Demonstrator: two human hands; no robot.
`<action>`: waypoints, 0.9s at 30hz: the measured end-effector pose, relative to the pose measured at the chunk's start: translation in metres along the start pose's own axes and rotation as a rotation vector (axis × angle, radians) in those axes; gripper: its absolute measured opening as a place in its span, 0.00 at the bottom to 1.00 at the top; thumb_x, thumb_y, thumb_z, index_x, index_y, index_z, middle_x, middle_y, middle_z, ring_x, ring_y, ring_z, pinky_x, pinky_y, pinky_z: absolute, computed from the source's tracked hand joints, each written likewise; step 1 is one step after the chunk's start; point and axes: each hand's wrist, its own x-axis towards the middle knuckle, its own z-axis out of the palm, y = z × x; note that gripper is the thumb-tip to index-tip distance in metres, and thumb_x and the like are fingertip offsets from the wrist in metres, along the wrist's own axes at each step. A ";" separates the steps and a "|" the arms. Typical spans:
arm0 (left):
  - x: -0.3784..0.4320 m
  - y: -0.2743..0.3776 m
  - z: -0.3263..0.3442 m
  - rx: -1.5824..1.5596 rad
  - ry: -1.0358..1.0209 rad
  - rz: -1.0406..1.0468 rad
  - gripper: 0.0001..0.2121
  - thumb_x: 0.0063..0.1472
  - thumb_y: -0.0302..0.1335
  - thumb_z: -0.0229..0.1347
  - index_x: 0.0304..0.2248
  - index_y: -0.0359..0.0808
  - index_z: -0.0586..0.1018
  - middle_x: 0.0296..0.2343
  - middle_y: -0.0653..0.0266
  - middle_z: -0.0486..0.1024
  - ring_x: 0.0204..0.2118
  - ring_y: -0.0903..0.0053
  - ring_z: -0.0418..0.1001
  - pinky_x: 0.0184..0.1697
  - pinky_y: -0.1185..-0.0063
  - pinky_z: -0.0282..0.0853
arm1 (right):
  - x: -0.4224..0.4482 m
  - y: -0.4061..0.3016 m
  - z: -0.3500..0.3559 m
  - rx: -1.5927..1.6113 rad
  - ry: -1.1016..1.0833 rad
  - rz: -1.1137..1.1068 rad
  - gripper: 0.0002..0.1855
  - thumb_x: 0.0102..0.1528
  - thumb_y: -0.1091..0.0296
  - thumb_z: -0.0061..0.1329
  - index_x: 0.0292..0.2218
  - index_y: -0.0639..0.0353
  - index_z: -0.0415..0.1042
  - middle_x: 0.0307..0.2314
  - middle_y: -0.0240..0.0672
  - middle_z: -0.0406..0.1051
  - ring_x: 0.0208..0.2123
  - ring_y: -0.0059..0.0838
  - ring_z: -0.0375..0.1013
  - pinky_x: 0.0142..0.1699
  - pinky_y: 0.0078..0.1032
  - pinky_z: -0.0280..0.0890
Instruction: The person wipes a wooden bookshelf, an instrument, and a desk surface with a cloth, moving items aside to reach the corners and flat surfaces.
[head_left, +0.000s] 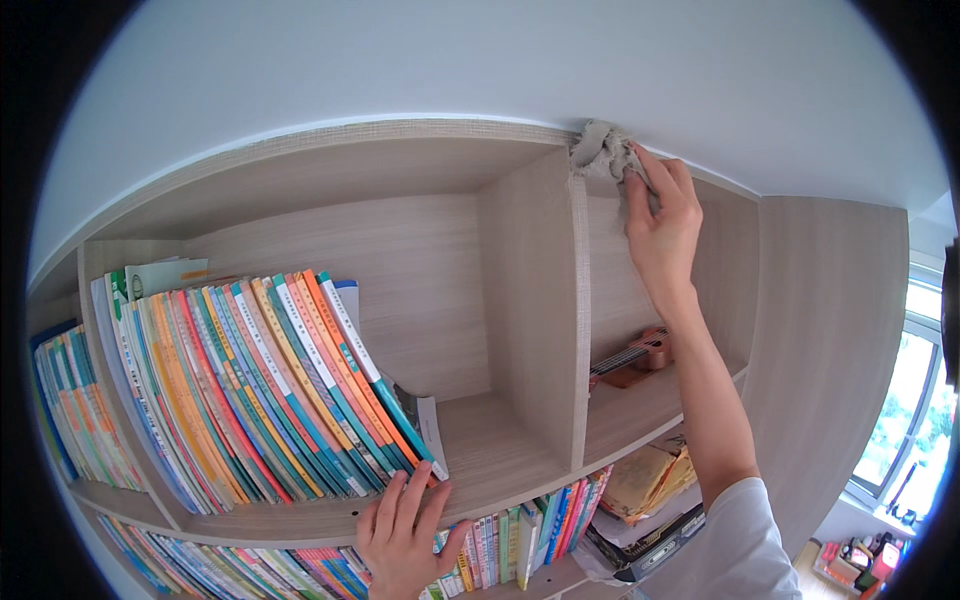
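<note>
A crumpled grey-beige cloth (602, 150) is pinched in my right hand (666, 217). It presses against the top front edge of a wood-grain bookcase (534, 300), where an upright divider meets the top board, just under the ceiling. Lower down, my left hand (409, 536) rests its spread fingers on the front edge of a shelf, holding nothing. Its fingertips come close to the foot of a leaning row of thin books (277, 390). Right of that row, a grey-white bookend or booklet (430, 435) stands in the bay, partly hidden.
A small ukulele-like instrument (637, 360) lies in the right bay behind my forearm. More books (487, 551) line the shelf below, beside yellowed papers (645, 480) and a black box (652, 547). A window (892, 420) and a box of small items (862, 562) are at far right.
</note>
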 end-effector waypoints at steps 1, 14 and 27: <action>0.001 0.000 -0.001 0.002 -0.001 -0.001 0.19 0.57 0.49 0.51 0.40 0.46 0.79 0.51 0.69 0.69 0.53 0.71 0.64 0.49 0.73 0.54 | -0.002 0.003 -0.001 0.002 0.000 0.001 0.15 0.54 0.78 0.48 0.44 0.62 0.73 0.28 0.36 0.67 0.24 0.26 0.67 0.30 0.22 0.64; -0.003 -0.004 -0.007 -0.164 0.006 0.033 0.14 0.54 0.44 0.54 0.37 0.49 0.81 0.48 0.72 0.72 0.50 0.74 0.67 0.48 0.75 0.57 | -0.157 -0.028 -0.092 0.218 -0.590 -0.074 0.25 0.43 0.82 0.48 0.45 0.57 0.73 0.30 0.40 0.67 0.27 0.35 0.69 0.30 0.26 0.66; -0.081 0.039 -0.024 -0.608 0.127 0.100 0.26 0.50 0.45 0.59 0.47 0.41 0.77 0.48 0.54 0.69 0.49 0.66 0.68 0.46 0.68 0.67 | -0.303 -0.147 -0.165 0.602 -0.757 0.877 0.13 0.54 0.76 0.41 0.41 0.68 0.71 0.33 0.45 0.72 0.33 0.40 0.72 0.39 0.30 0.66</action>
